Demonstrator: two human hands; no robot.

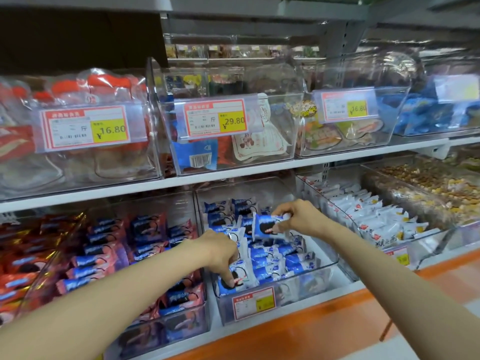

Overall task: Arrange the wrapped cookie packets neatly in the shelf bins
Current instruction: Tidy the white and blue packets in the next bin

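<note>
Cookie packets [275, 255] stand partly rowed in the middle bin [301, 289], several still loose; the right hand [298, 216] pinches a lifted packet [267, 226], and the left hand [220, 249] grips a front packet [240, 278].

Price tags on the clear bins. The left tag [85, 128], up and left of my left hand [220, 252], read ¥16.80, unit 斤. The middle tag [215, 118], straight above that hand, read ¥29.80, unit 斤. The right tag [346, 105], above my right hand [298, 216], read ¥16.80. The small tag [253, 302] below my left hand and the print on the cookie packets [272, 258] were too blurred to read.
</note>
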